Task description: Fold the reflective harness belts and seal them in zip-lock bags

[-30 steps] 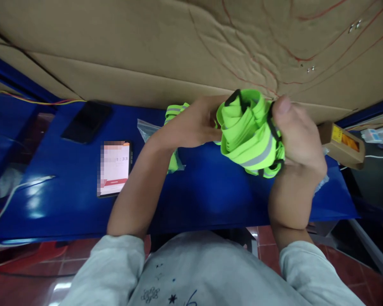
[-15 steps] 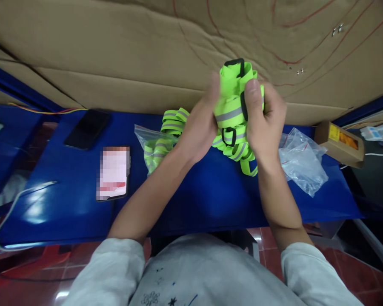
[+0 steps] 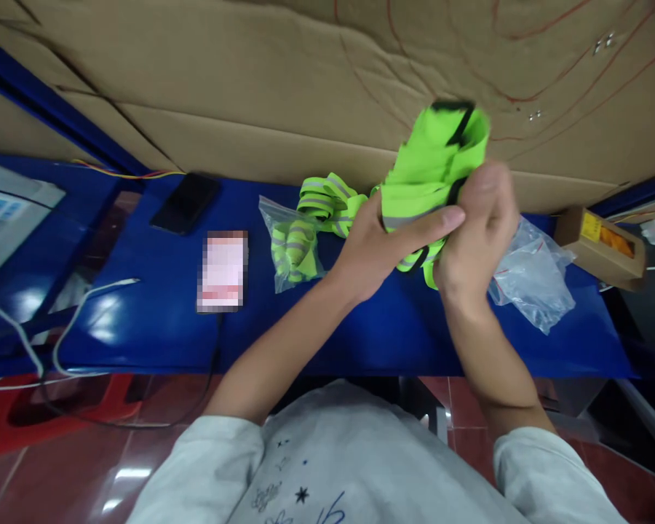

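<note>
Both hands hold a bundled reflective strap (image 3: 423, 171), bright yellow-green with grey stripes and black buckles, raised above the table's back part. My left hand (image 3: 382, 244) grips its lower left side, with the thumb laid across the front. Closed against the right side of the bundle is my right hand (image 3: 477, 225), its fingertips partly hidden. Left of the hands, more strap (image 3: 327, 196) lies in loops on the table. A clear zip bag (image 3: 295, 251) holding rolled yellow-green strap sits just in front of those loops.
Crumpled clear plastic bags (image 3: 540, 280) lie to the right, near a small cardboard box (image 3: 603, 247). On the left are a dark phone (image 3: 185, 204), a lit phone (image 3: 222, 271) and a white cable (image 3: 87, 298). Cardboard (image 3: 251, 80) stands behind the blue table (image 3: 327, 320).
The strap bundle has tilted to the right and turned in my hands. My left thumb has come across its front. The view has shifted a little to the left.
</note>
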`<state>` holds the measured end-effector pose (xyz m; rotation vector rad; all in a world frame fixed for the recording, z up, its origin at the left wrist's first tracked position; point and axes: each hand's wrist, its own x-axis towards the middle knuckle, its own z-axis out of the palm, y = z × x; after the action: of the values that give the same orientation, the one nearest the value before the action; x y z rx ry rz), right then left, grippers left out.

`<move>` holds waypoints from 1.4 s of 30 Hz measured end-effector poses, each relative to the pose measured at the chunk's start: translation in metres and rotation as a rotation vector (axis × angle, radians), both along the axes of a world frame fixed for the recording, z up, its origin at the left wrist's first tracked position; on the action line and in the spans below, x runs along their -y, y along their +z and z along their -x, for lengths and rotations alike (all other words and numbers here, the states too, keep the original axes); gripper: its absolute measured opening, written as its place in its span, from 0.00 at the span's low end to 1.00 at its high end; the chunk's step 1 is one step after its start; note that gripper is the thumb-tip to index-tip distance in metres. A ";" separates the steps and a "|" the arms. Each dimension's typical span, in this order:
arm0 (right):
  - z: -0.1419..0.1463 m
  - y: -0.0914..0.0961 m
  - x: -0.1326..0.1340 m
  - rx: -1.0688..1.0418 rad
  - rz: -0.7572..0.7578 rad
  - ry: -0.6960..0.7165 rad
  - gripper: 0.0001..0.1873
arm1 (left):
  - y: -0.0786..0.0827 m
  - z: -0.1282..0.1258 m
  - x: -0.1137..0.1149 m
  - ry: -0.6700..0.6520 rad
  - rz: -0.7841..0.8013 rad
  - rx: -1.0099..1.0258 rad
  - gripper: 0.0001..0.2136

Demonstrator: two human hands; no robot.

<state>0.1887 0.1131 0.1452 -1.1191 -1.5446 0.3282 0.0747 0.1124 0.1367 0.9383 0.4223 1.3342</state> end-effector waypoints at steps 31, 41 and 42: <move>-0.209 -0.125 0.040 0.095 0.067 -0.812 0.21 | -0.093 0.027 0.111 -0.035 0.797 -0.020 0.24; -0.113 -0.087 0.083 0.540 -0.009 -0.485 0.04 | -0.085 0.026 0.094 -0.353 0.692 -0.294 0.28; -0.099 -0.081 0.088 0.585 -0.015 -0.361 0.06 | -0.083 0.026 0.094 -0.372 0.692 -0.320 0.28</move>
<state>0.2873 0.0250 0.0638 -1.5380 -1.7884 -0.2827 0.0485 0.0185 0.0537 0.5974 0.8447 0.6186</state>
